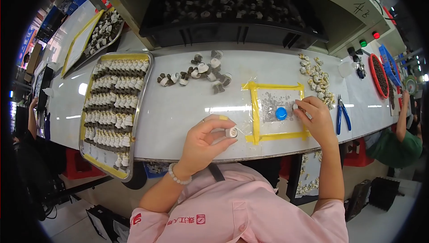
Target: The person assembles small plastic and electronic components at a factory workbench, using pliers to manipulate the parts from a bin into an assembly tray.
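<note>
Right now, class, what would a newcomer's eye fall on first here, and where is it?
Probably the bright blue round object, inside the yellow tape frame near the right hand. At left, a metal tray holds neat rows of small white-and-dark parts. Near the middle, the left hand pinches a small white piece.

Long white workbench (178, 118), red stools (80, 166), pale tiled floor (67, 218)

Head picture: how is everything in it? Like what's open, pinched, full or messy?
Left hand: pinching a small white part
Right hand: pinching a small pale piece
Blue pliers: lying down, handles spread
Metal tray: partly filled, in rows
Black bin: heaped with parts
Yellow tape: stuck in a rectangle
Pale pieces: scattered loosely
</note>
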A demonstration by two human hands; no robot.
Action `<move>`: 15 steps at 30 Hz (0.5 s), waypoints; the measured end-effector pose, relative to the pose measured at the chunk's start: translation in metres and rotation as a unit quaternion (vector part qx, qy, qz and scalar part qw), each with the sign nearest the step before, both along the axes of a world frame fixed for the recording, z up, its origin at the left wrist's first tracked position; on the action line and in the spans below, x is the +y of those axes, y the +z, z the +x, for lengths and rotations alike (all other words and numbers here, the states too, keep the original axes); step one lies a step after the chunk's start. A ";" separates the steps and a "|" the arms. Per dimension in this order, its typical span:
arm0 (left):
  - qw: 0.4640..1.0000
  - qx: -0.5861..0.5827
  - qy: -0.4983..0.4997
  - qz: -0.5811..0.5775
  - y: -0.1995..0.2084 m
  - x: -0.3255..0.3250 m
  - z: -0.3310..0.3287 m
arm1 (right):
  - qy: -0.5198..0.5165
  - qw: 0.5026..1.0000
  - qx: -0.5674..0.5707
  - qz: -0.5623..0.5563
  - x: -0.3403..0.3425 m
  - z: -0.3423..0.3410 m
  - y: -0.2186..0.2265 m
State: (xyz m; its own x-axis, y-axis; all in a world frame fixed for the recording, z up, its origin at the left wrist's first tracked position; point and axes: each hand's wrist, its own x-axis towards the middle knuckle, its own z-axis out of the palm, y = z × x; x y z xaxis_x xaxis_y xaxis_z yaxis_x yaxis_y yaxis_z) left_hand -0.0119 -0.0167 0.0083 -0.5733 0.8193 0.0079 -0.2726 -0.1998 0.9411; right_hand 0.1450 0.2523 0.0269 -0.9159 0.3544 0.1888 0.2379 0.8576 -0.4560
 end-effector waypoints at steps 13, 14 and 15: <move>0.971 0.214 0.077 -0.070 -0.003 0.003 0.001 | -0.011 0.999 0.002 -0.049 -0.005 -0.009 0.003; 0.961 0.253 0.089 -0.075 0.000 -0.001 0.001 | 0.001 0.999 0.006 -0.052 -0.007 -0.010 0.002; 0.947 0.294 0.104 -0.082 0.003 -0.004 -0.001 | -0.001 0.999 0.014 -0.039 -0.006 -0.010 0.002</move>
State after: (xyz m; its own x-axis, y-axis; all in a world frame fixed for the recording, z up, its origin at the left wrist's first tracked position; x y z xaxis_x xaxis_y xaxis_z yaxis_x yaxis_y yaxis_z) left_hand -0.0126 -0.0204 0.0114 -0.6585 0.7066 0.2590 0.3373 -0.0306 0.9409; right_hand 0.1348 0.2460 0.0286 -0.9101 0.3705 0.1855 0.2258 0.8188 -0.5278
